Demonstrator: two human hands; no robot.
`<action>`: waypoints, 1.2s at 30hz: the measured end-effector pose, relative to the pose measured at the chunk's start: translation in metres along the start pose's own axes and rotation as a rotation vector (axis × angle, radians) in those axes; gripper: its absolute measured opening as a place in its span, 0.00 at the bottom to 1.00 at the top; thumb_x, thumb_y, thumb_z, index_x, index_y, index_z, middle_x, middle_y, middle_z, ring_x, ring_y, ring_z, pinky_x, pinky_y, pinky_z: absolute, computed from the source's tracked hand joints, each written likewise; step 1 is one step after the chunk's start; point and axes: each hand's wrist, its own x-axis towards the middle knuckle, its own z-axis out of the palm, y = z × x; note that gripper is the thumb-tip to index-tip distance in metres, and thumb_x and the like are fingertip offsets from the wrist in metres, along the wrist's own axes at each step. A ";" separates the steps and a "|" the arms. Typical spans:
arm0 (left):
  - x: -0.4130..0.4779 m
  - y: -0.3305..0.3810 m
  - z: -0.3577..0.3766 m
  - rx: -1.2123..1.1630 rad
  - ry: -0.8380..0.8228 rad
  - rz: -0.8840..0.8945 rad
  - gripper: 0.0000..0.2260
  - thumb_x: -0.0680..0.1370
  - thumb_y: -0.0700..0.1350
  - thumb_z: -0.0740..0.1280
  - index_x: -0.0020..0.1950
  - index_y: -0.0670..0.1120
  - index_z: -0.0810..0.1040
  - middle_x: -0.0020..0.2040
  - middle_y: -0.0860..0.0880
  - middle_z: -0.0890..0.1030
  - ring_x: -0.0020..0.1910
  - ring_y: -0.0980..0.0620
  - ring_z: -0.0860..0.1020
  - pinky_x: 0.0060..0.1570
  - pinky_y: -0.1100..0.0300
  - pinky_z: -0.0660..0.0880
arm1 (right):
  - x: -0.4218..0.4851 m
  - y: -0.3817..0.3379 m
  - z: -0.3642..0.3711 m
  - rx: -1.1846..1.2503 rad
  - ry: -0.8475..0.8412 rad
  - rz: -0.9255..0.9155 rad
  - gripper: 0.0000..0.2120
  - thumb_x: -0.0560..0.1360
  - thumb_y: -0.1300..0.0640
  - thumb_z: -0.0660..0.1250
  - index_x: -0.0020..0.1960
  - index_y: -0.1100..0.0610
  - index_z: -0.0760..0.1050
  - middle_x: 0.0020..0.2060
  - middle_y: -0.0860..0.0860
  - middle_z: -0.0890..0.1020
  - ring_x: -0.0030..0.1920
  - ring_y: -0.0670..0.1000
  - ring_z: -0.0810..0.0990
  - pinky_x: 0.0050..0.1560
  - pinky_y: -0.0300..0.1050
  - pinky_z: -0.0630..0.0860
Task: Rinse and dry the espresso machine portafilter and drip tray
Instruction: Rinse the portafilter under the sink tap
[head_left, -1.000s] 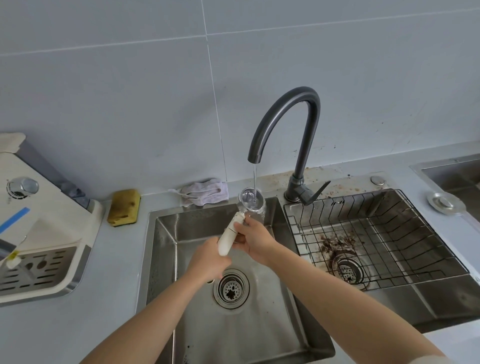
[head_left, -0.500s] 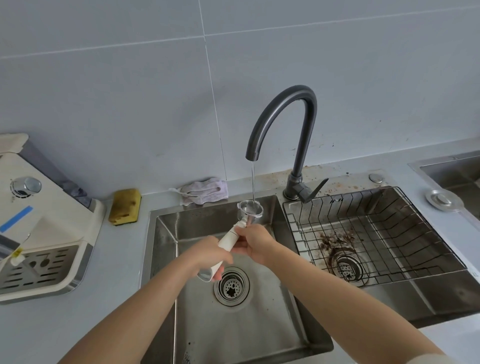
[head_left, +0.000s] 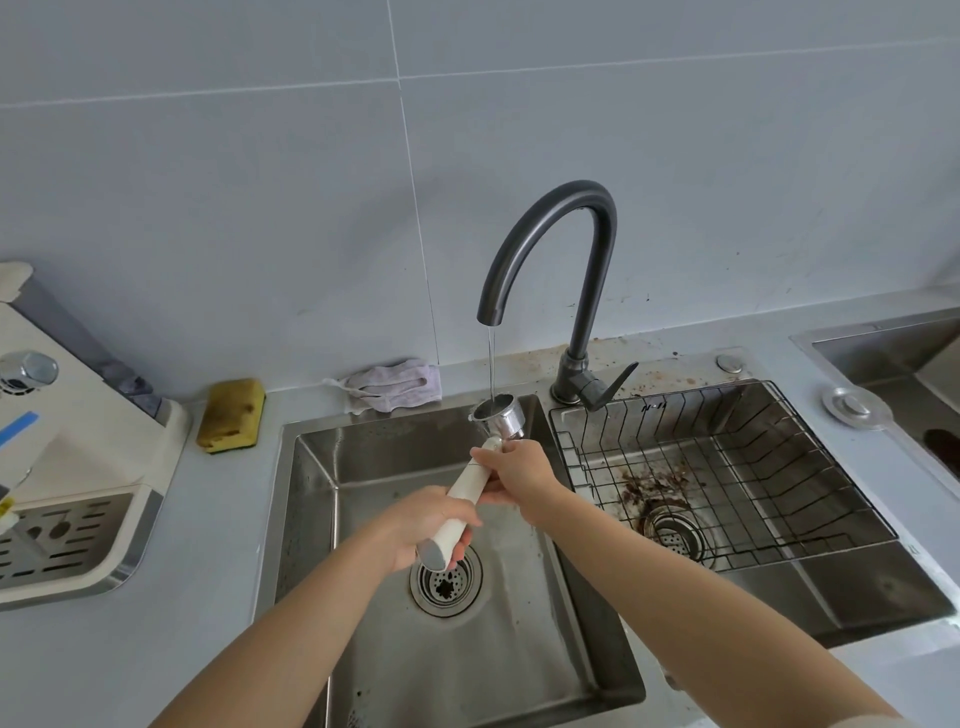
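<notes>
Grey tiles back a grey bench (head_left: 78, 670) with a double steel sink (head_left: 311, 519). At the left stands the espresso machine (head_left: 78, 447), its drip tray (head_left: 57, 540) not yet removed. Under the tap (head_left: 550, 249), both hands hold the portafilter (head_left: 498, 413) so the thin stream fills its basket: left hand (head_left: 421, 530) wrapped around the white handle's end, right hand (head_left: 519, 475) pinching near the neck, apparently steadying it.

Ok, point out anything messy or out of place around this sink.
Dark coffee grounds are spilled under the wire rack in the right basin, and brown splatter stains the counter behind the faucet. A few grounds sit in the left drain. Nothing else stands out.
</notes>
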 end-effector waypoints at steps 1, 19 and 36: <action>0.000 0.000 0.001 -0.033 -0.022 0.004 0.13 0.74 0.35 0.64 0.58 0.36 0.72 0.29 0.45 0.72 0.20 0.54 0.71 0.21 0.65 0.69 | 0.000 0.000 -0.001 -0.016 0.009 -0.012 0.13 0.74 0.61 0.67 0.56 0.68 0.73 0.47 0.62 0.80 0.36 0.52 0.81 0.29 0.39 0.80; 0.012 -0.016 0.022 -0.256 -0.204 0.101 0.08 0.71 0.35 0.66 0.47 0.43 0.72 0.30 0.47 0.73 0.24 0.52 0.73 0.28 0.60 0.73 | -0.005 0.007 -0.013 -0.071 0.098 -0.175 0.32 0.69 0.57 0.73 0.71 0.55 0.66 0.59 0.56 0.77 0.47 0.53 0.82 0.45 0.48 0.82; 0.018 -0.019 0.028 -0.100 -0.134 0.228 0.15 0.67 0.39 0.69 0.51 0.44 0.71 0.35 0.47 0.73 0.27 0.52 0.75 0.33 0.59 0.74 | -0.012 0.010 -0.019 -0.029 0.040 -0.242 0.31 0.72 0.61 0.69 0.72 0.51 0.63 0.38 0.58 0.79 0.44 0.53 0.81 0.54 0.52 0.79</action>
